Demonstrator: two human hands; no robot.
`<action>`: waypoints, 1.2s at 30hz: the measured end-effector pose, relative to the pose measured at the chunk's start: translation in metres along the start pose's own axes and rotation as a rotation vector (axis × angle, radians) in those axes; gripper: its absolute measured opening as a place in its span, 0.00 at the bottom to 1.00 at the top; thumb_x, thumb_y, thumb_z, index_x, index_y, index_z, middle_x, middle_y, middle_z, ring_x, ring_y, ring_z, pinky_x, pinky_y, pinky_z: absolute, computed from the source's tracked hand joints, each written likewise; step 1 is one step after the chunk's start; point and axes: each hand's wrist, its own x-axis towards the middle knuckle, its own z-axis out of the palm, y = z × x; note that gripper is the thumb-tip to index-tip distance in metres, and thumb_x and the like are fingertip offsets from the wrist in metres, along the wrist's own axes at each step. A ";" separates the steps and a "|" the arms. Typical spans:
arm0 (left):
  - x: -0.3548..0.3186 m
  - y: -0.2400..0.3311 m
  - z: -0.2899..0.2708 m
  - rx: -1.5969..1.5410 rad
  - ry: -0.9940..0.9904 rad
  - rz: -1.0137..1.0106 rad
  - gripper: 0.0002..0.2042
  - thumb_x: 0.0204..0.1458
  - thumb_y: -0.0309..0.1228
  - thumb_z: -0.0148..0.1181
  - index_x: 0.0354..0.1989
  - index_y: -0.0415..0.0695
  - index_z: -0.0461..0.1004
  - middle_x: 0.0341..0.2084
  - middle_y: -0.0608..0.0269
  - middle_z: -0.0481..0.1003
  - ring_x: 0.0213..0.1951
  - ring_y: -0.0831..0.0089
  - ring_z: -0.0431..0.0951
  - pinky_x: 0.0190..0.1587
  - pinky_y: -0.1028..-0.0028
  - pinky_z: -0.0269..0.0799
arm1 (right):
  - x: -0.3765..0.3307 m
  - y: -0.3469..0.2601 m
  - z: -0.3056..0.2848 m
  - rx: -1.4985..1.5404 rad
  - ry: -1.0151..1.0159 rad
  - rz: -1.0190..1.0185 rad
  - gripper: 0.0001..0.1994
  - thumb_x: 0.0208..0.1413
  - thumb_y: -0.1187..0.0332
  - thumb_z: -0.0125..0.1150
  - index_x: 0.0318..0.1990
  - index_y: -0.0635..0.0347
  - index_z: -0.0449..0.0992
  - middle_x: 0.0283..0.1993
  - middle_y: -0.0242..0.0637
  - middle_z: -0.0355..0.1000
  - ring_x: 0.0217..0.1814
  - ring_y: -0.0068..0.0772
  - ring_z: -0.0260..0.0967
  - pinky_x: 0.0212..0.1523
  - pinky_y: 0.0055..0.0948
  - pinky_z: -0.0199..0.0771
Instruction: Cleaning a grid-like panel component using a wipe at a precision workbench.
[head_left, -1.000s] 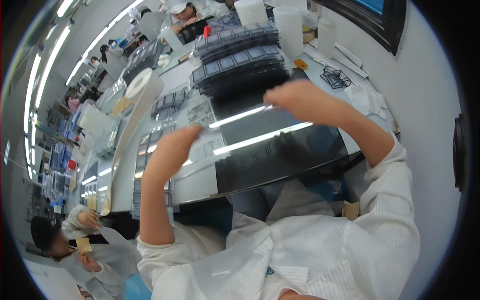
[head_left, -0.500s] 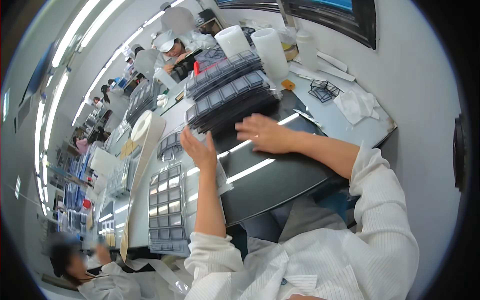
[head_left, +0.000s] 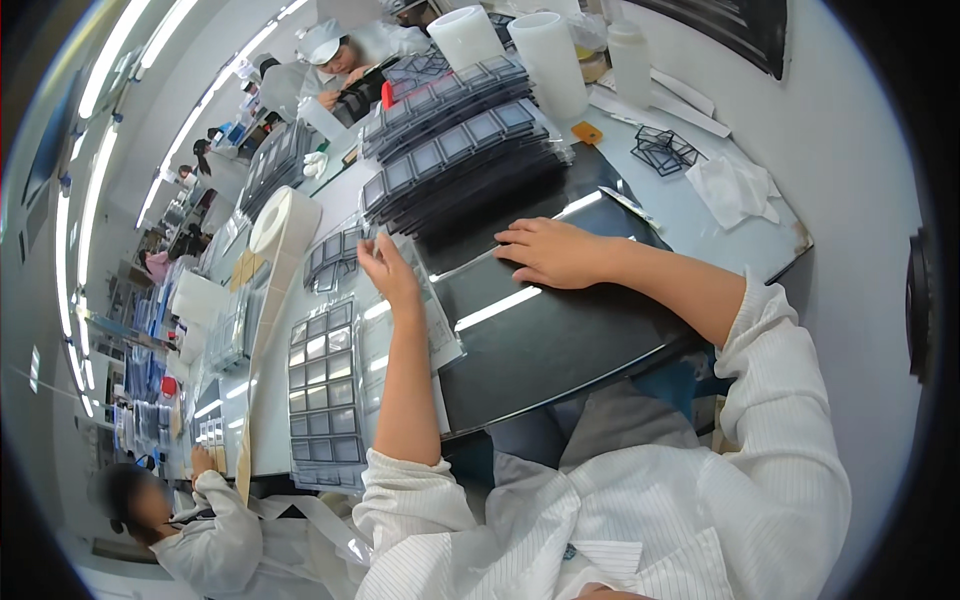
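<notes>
Resting palm-down with fingers spread, the right hand (head_left: 555,252) lies flat on a glossy black sheet (head_left: 560,330) that covers the table (head_left: 700,215) in front of the person; it grips nothing. Just beyond its fingertips sits a tall stack of dark compartment trays (head_left: 455,150), near but apart from the hand. The left hand (head_left: 388,268) is raised at the sheet's left edge, fingers partly curled and pinching the corner of a clear plastic bag (head_left: 420,320) that lies over the sheet's edge. Left of it lies a flat tray of small square parts (head_left: 320,390), beside a white roll (head_left: 282,225).
</notes>
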 end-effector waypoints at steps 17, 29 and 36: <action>0.039 0.018 0.036 0.338 0.010 0.353 0.30 0.71 0.42 0.39 0.69 0.26 0.54 0.70 0.33 0.55 0.73 0.45 0.51 0.75 0.58 0.43 | 0.011 -0.018 0.003 -0.117 0.035 0.058 0.24 0.67 0.58 0.52 0.64 0.63 0.68 0.70 0.50 0.62 0.72 0.51 0.57 0.71 0.45 0.58; 0.000 0.210 0.044 -0.218 -0.231 0.939 0.11 0.67 0.27 0.51 0.42 0.35 0.80 0.36 0.58 0.83 0.38 0.72 0.79 0.46 0.75 0.71 | 0.013 -0.014 0.009 -0.077 0.053 0.027 0.23 0.68 0.58 0.52 0.66 0.60 0.67 0.72 0.47 0.61 0.73 0.53 0.55 0.72 0.45 0.57; -0.032 0.276 0.025 -0.138 -0.905 1.223 0.14 0.59 0.30 0.60 0.45 0.30 0.78 0.37 0.47 0.83 0.41 0.61 0.83 0.44 0.67 0.78 | 0.015 -0.007 -0.007 -0.033 0.055 0.055 0.24 0.68 0.56 0.51 0.66 0.59 0.68 0.72 0.46 0.62 0.73 0.51 0.56 0.73 0.44 0.56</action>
